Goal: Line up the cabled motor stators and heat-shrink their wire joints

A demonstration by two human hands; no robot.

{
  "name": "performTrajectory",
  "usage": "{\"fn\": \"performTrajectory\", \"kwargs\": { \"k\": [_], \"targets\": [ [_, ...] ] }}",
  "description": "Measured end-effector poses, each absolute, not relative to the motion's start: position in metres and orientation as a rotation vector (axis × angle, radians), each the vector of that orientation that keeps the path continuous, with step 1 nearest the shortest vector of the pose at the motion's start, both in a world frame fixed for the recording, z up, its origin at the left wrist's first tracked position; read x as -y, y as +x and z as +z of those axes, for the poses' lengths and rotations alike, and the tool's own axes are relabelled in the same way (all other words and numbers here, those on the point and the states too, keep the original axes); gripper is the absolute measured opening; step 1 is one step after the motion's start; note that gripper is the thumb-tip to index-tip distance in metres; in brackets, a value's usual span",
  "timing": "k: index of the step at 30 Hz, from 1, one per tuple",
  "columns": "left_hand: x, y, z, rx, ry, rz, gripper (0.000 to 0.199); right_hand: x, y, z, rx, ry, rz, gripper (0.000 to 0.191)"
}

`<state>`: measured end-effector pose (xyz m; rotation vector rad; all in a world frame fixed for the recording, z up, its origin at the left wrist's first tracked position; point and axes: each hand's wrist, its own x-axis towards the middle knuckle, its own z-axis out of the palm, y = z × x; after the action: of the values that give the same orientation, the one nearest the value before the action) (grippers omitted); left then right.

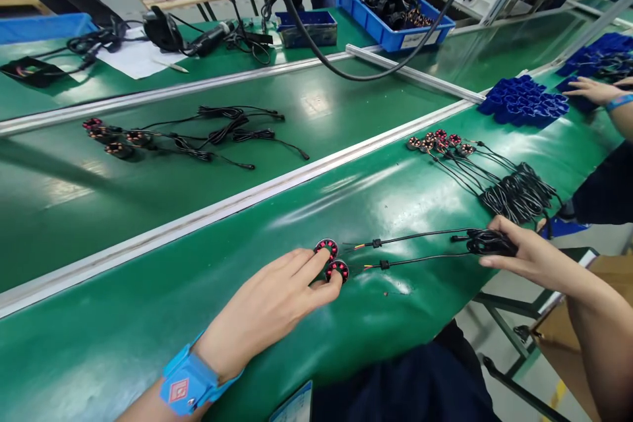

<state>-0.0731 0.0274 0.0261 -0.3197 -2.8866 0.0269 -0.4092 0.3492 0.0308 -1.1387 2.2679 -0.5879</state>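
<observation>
Evidently, your right hand (537, 258) grips the black cable bundle (490, 242), probably light and bendy. Your left hand (270, 297) touches two round coils (343, 269) on the green mat (386, 204); whether it pinches them, I cannot tell. Hold their rims, sparing the fragile-looking coloured wires (359, 246).

left hand (281, 293): bare | wristband (190, 379): bright blue, red square mark, metal stud | clothing (410, 386): dark navy

left hand (277, 300) palm down at lower centre of the frame, fingertips lowered and slightly spread, blue band round the left wrist, right hand (527, 254) at right of centre, thumb and fingers closed together, right forearm angling in from the lower right
</observation>
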Motion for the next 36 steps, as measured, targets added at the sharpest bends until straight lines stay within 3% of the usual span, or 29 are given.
{"fn": "performTrajectory", "kwargs": {
  "k": [7, 18, 23, 29, 33, 36],
  "targets": [
    [-0.037, -0.072, 0.04, 2.798, -0.367, 0.053, 0.029, -0.374, -0.408, 0.032, -2.181, -0.917, -0.704, 0.045],
    [-0.011, -0.091, 0.019, 2.861, -0.399, 0.009, 0.028, -0.36, -0.403, 0.034, -2.304, -1.096, -0.652, 0.051],
    [0.021, -0.145, -0.01, 3.061, -0.441, -0.094, 0.031, -0.346, -0.405, 0.012, -2.213, -1.134, -0.549, 0.046],
    [0.028, -0.248, -0.02, 3.129, -0.48, -0.164, 0.026, -0.366, -0.43, -0.024, -2.609, -0.974, -0.565, 0.042],
    [0.014, -0.33, -0.021, 3.083, -0.427, -0.154, 0.024, -0.374, -0.45, -0.029, -2.921, -0.809, -0.307, 0.046],
    [0.001, -0.364, -0.019, 3.013, -0.32, -0.17, 0.037, -0.373, -0.45, -0.02, -3.162, -0.825, -0.004, 0.051]
  ]
}}
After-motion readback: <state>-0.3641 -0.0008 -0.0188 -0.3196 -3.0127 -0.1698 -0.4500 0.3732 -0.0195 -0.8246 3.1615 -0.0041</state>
